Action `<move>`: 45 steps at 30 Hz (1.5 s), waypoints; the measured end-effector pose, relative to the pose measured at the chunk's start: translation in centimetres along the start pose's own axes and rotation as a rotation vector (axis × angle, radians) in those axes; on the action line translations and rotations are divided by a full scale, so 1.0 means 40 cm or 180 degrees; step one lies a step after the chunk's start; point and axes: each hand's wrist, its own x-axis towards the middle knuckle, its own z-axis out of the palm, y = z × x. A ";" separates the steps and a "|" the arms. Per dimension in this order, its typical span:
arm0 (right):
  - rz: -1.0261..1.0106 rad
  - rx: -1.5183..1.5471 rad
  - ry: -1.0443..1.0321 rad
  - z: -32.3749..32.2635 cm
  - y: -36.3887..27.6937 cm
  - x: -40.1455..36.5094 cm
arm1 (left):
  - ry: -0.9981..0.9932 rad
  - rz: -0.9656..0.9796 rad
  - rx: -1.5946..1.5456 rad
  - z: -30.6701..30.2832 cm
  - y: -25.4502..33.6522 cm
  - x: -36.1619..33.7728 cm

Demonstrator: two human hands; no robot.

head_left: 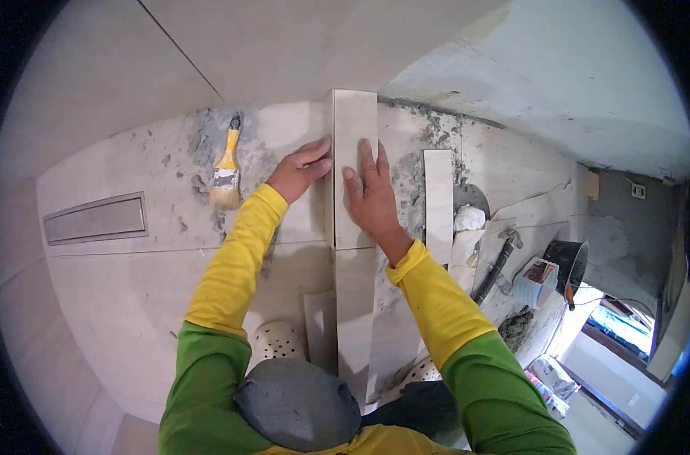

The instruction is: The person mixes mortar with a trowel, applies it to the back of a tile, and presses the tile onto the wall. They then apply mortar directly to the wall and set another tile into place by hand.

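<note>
Atop the ledge [356, 117], right hand [372, 199] lies flat, fingers spread; left hand [297, 173], half-open, touches its side.

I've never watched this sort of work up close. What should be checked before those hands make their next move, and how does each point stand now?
1. Both hands at the long tile: ok. The left hand is at its left side, the right hand on its top and right edge.
2. Brush out of the way: ok. The yellow-handled brush lies left of the left hand.
3. Hammer clear of the right hand: ok. The hammer lies farther right.
4. Floor free of grey residue: not ok. Patches show beside the brush and right of the tile.
5. Long tile level with the tile nearer the person: cannot tell; only the seam shows.
</note>
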 end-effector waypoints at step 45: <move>-0.0287 -0.0806 -0.0388 0.032 0.007 0.012 | 0.0324 -0.0151 0.0870 0.029 -0.056 -0.135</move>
